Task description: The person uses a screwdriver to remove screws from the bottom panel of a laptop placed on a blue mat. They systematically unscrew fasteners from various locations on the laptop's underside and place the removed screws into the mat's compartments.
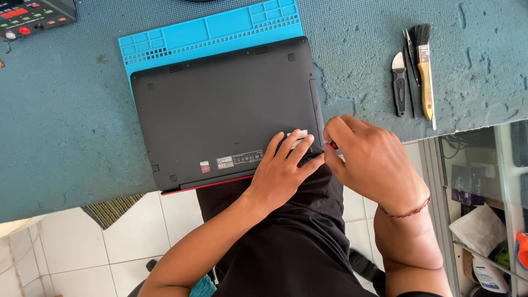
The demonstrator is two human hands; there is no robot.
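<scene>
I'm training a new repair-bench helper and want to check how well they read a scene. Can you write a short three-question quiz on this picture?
1. True or false: the laptop lies with its underside facing up.
2. Which hand rests flat on the laptop's near right corner? A) left hand B) right hand
3. Fill in: the laptop's far edge rests on a ____ mat.

Key
1. True: vents and labels show on the dark panel.
2. A. The right hand grips a small red-tipped tool at that corner.
3. Blue. The brush and other hand tools lie to its right on the bench.
</scene>
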